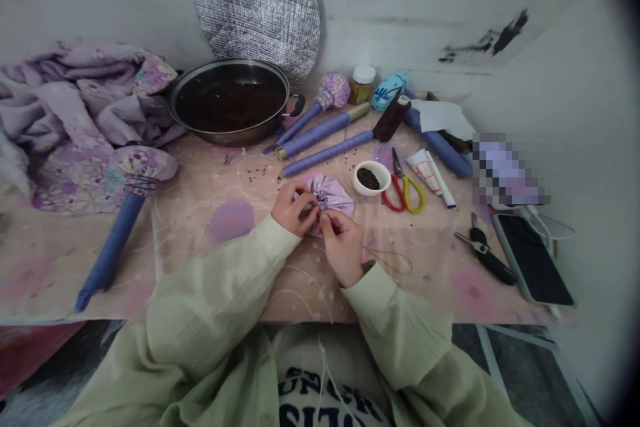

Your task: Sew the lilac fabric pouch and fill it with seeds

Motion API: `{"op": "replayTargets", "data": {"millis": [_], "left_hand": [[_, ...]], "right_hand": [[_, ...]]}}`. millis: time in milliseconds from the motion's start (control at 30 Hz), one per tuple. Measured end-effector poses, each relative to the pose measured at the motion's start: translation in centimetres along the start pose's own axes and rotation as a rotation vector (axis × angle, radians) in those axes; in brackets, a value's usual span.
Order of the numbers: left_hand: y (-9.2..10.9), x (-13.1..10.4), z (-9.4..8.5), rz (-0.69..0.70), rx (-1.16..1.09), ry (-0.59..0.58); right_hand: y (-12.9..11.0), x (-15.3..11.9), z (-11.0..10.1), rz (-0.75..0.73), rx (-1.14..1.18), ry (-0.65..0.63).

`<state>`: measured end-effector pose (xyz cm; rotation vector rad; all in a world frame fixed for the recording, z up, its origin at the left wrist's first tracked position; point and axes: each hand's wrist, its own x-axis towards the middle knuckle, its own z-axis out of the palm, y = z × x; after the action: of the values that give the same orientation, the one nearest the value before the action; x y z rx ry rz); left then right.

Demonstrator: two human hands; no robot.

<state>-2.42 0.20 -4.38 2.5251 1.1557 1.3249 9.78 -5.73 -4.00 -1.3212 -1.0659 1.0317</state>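
A gathered pouch of lilac cloth lies on the table in front of me, its puckered middle between my hands. My left hand is closed on the pouch's left side, fingers curled at the gathers. With thumb and forefinger pinched, my right hand is at the pouch's lower edge; whatever is in the pinch is too small to make out. A thin loop of thread trails on the table to the right of that hand. Just beyond the pouch stands a white bowl of dark grains.
Red-and-yellow scissors, a white tube, black pliers-like tool and phone lie right. Behind are blue-wrapped sticks, a jar and a large pan. A cloth-headed mallet and heaped floral fabric lie left.
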Motion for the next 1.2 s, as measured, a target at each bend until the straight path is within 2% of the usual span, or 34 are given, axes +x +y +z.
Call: {"op": "replayTargets", "data": {"millis": [100, 367, 733, 967, 1100, 1200], "left_hand": [[0.0, -0.1, 0.1, 0.009, 0.030, 0.044], [-0.4, -0.2, 0.4, 0.089, 0.041, 0.064], [-0.2, -0.6, 0.4, -0.057, 0.039, -0.054], [-0.1, -0.6, 0.4, 0.000, -0.007, -0.022], [-0.1, -0.6, 0.4, 0.031, 0.009, -0.006], [-0.2, -0.7, 0.5, -0.011, 0.008, -0.030]], "right_hand": [[-0.3, 0.1, -0.1, 0.018, 0.016, -0.018], [-0.8, 0.8, -0.5, 0.082, 0.051, -0.068], [-0.6, 0.7, -0.5, 0.000, -0.090, -0.065], [0.0, 0.1, -0.7, -0.153, -0.333, 0.038], [-0.2, 0.8, -0.7, -0.045, -0.175, -0.050], [-0.3, 1.1, -0.6, -0.022, -0.142, -0.085]]}}
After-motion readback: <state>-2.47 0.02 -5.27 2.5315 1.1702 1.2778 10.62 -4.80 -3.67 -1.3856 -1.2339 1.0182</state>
